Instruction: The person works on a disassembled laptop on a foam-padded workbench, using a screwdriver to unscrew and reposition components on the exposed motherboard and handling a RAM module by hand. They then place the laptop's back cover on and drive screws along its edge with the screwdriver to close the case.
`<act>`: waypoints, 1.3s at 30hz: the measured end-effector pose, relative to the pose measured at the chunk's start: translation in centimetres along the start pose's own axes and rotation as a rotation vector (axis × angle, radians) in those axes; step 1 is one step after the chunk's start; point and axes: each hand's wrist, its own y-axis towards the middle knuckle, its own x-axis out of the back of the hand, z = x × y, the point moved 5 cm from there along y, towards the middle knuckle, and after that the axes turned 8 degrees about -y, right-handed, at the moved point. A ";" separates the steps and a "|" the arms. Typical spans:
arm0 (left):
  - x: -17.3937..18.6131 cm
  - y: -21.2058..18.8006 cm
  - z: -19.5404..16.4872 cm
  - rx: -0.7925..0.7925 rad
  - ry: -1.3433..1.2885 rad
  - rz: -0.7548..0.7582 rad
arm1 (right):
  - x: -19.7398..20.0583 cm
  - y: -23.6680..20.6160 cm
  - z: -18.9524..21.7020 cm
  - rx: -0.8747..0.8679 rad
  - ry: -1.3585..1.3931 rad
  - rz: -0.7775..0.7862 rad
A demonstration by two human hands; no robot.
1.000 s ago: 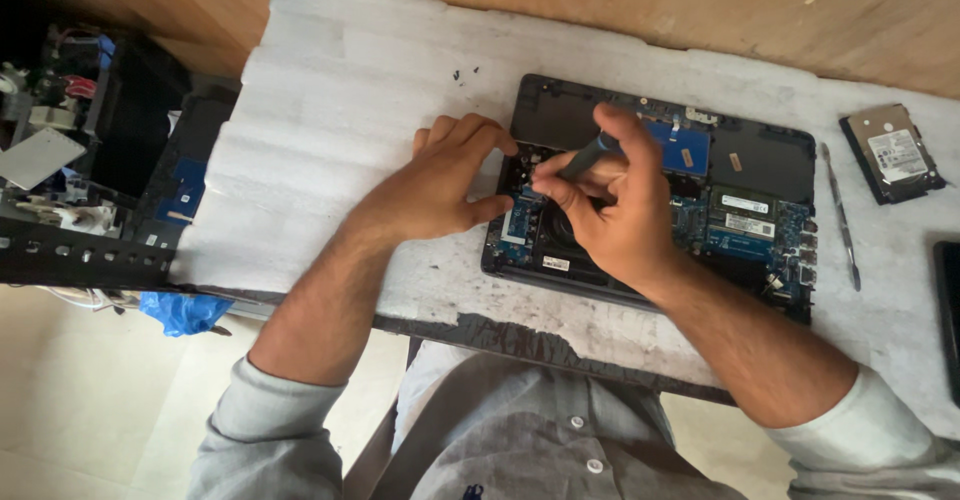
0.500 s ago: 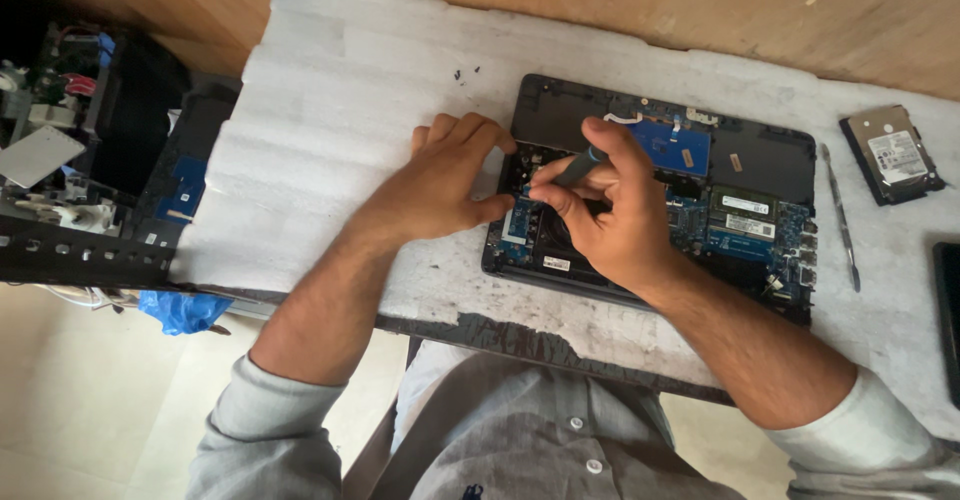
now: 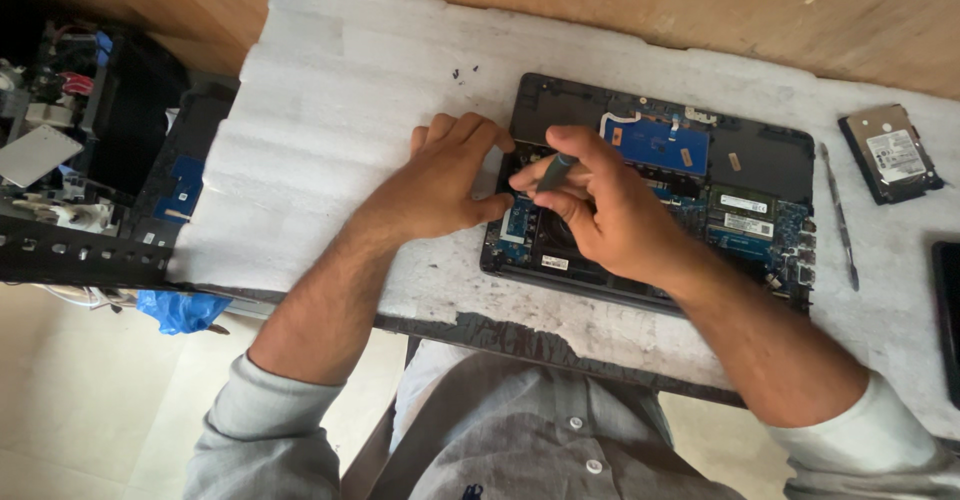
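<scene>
An opened laptop base [image 3: 760, 155] lies on the white foam sheet, its circuit board and blue parts exposed. My right hand [image 3: 600, 215] grips a dark-handled screwdriver [image 3: 553, 172], tip pointed down into the laptop's left inner area. My left hand [image 3: 440, 180] rests flat on the foam at the laptop's left edge, fingertips touching the case and thumb near the board. The screwdriver tip is hidden by my fingers.
A hard drive [image 3: 890, 155] lies at the far right, with a slim metal tool [image 3: 838, 228] beside the laptop. A dark flat device [image 3: 948, 310] sits at the right edge. Disassembled electronics [image 3: 60, 150] crowd the left. A blue cloth [image 3: 180, 310] hangs below the table edge.
My right hand has shifted slightly left with the screwdriver, turning it more upright. My left hand has stayed in place.
</scene>
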 end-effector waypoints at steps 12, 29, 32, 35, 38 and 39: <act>0.2 -0.1 -0.5 -0.042 -0.012 -0.014 | -0.3 -0.3 0.3 -0.113 -0.173 -0.167; 0.4 -0.2 -1.1 -0.279 -0.054 -0.209 | 3.5 1.1 -2.0 -0.740 -0.442 0.133; 0.2 -0.1 -1.2 -0.277 -0.049 -0.219 | 2.4 2.1 -1.6 -0.432 -0.443 0.119; 0.0 -0.1 -1.2 -0.257 -0.053 -0.217 | 1.4 1.8 -2.2 -0.448 -0.457 0.151; -0.2 -0.1 -1.1 -0.212 -0.041 -0.197 | 1.0 1.7 -2.3 -0.420 -0.429 0.165; -0.2 -0.1 -1.2 -0.220 -0.049 -0.197 | 0.9 1.7 -2.3 -0.410 -0.424 0.169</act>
